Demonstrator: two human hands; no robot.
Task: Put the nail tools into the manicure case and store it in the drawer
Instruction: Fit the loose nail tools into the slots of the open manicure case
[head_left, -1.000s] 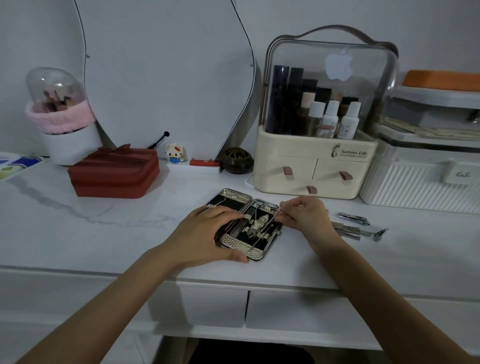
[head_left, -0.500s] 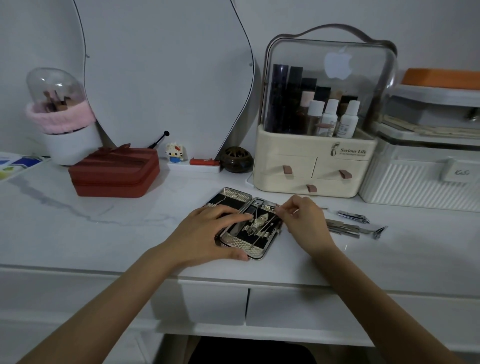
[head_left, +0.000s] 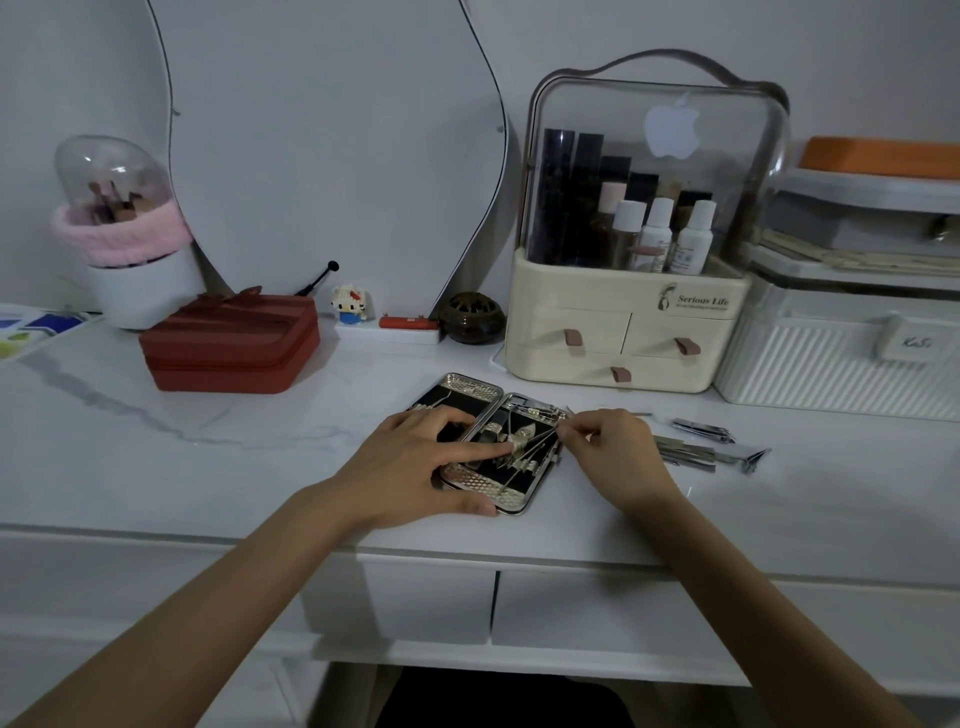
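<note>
The silver manicure case (head_left: 511, 499) lies open on the white desk, its dark lining showing several thin metal tools strapped inside. My left hand (head_left: 415, 467) rests flat on the case, fingers spread over its middle and thumb at the near rim. My right hand (head_left: 610, 447) is at the case's right edge and pinches a thin metal tool (head_left: 545, 439) that slants into the right half. More loose nail tools (head_left: 691, 453) and a nail clipper (head_left: 701, 428) lie on the desk to the right of that hand.
A cream cosmetics organiser (head_left: 623, 343) with small drawers stands behind the case, a white ribbed box (head_left: 831, 364) at its right. A red zip case (head_left: 228, 343), brush holder (head_left: 135, 244) and mirror (head_left: 322, 145) are at the left. Two desk drawers (head_left: 493, 603) sit below the desk edge.
My right hand has shifted slightly left and lower at the case's right edge, working the thin tool into the case. My left hand has stayed on the case.
</note>
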